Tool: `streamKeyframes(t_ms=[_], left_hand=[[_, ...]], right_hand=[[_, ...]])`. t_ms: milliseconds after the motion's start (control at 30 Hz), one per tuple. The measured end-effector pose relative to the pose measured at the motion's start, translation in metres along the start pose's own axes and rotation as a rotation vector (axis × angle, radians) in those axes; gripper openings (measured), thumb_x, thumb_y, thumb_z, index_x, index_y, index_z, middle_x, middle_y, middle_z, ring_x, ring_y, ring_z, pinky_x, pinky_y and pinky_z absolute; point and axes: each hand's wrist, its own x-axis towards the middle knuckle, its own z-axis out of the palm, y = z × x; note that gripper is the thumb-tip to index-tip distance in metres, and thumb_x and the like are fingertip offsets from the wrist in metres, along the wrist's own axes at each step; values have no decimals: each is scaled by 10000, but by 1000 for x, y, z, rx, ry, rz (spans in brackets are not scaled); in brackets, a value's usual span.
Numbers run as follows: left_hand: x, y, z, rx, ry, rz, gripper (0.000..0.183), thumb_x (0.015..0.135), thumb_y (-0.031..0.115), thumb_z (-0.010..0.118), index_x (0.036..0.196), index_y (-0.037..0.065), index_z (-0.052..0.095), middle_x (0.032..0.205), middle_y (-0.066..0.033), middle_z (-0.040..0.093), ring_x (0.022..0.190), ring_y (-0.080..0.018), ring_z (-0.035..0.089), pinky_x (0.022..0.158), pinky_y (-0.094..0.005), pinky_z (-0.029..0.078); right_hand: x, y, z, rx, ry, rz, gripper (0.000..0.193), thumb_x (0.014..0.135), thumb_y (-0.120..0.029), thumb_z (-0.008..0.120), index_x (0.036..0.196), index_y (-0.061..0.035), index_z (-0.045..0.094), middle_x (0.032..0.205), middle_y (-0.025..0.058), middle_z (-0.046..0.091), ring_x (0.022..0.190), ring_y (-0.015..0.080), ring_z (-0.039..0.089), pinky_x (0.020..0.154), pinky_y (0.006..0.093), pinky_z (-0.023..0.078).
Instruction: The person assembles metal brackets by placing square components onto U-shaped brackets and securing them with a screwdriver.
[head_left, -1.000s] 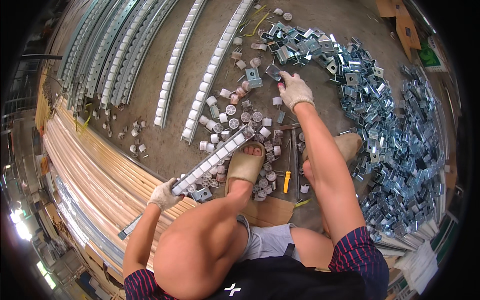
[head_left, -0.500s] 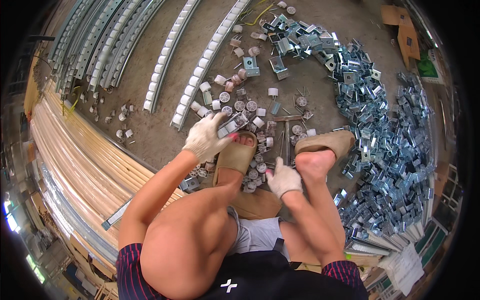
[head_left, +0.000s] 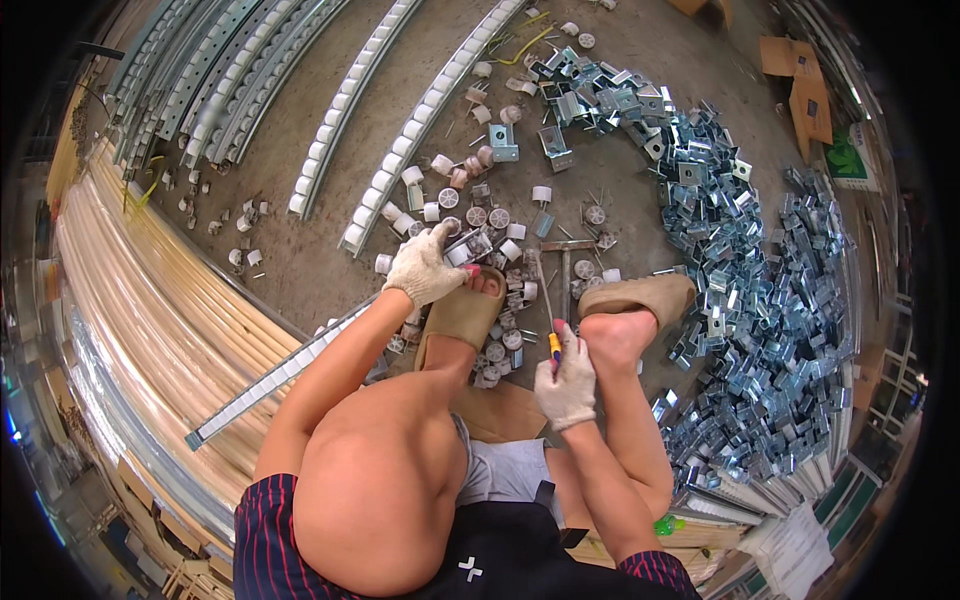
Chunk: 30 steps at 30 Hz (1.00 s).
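Observation:
My left hand (head_left: 425,268), in a white knit glove with a pink fingertip, is closed around the end of a metal roller track (head_left: 285,370) beside my left sandal. The track holds a row of white rollers and passes beneath my left forearm. My right hand (head_left: 567,390), also gloved, grips a screwdriver (head_left: 555,348) by its yellow and dark handle; its thin shaft points away from me. Next to the shaft lies a hammer (head_left: 567,246) on the floor. Loose white rollers (head_left: 497,217) crowd around the track's end.
A large heap of shiny metal brackets (head_left: 740,330) curves along the right. Two roller tracks (head_left: 395,155) lie ahead, with more tracks (head_left: 205,90) stacked far left. Long wrapped pale strips (head_left: 150,290) run along the left. Cardboard (head_left: 800,90) lies far right.
My right hand has taken hold of the screwdriver, its handle now showing in the fingers. The track in my left hand has swung, so its near end reaches farther left.

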Motion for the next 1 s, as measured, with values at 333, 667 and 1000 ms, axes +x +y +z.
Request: streamKeyframes(t_ms=[333, 667, 1000], left_hand=[[-5, 40, -9, 284, -148, -20, 590, 747, 407, 839, 1211, 73, 694, 1189, -250, 697, 1159, -420, 670, 980, -492, 552], [-10, 30, 4, 96, -258, 31, 670, 792, 571, 759, 1180, 32, 671, 1163, -264, 712, 1122, -431, 691, 969, -498, 558], [-10, 32, 11, 67, -276, 16, 645, 797, 564, 783, 1145, 29, 681, 1098, -280, 729, 1080, -442, 703, 945, -502, 564]], right_hand=[[52, -92, -105, -115, -275, -166, 312, 943, -191, 669, 1247, -124, 675, 971, 184, 699, 839, 408, 704, 738, 497, 582], [51, -105, -116, -129, -283, -105, 254, 955, -204, 641, 1184, -116, 706, 963, 205, 727, 884, 415, 714, 781, 500, 583], [38, -104, -120, -31, -269, -20, 230, 979, -209, 612, 1150, -104, 726, 956, 205, 744, 898, 428, 716, 810, 525, 567]])
